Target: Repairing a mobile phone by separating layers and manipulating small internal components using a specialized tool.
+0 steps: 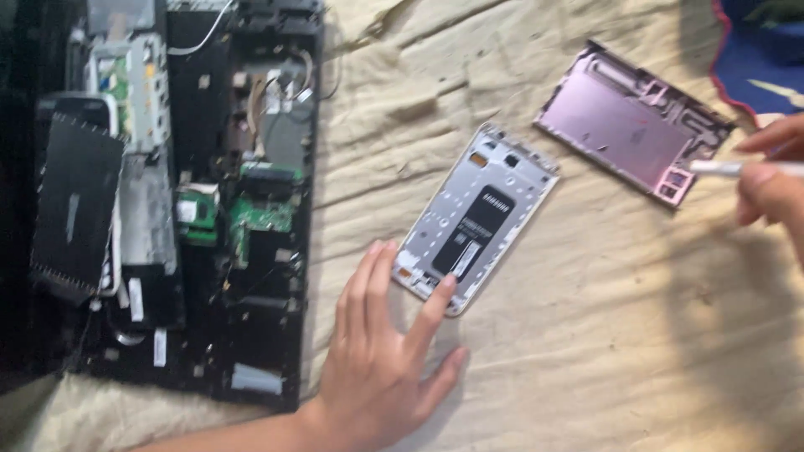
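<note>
Although motion blur softens the whole view, the main objects can be told apart on the wrinkled beige cloth [586,335]. At the left of the frame lies an opened laptop chassis [209,209], its left side lost in shadow and cut by the frame edge; green circuit boards [260,213] show near its middle, and a dark rectangular panel [75,205] rests tilted over its left part. At lower centre the left hand [381,368] enters from the bottom edge, forearm cut off, palm down on the cloth with fingers spread apart; two fingertips [444,286] touch the lower end of the opened silver phone frame [477,216], which lies flat and slanted in the centre of the frame, a black battery set in its middle. At upper right, well apart from it, lies a pink phone back cover [628,121], inner side up. At the right edge the right hand [775,180], mostly cut off, pinches a thin white tool [737,168] between thumb and fingers, its tip over the cover's lower corner; whether it touches cannot be told. A blue cloth [762,50] fills the upper right corner.
</note>
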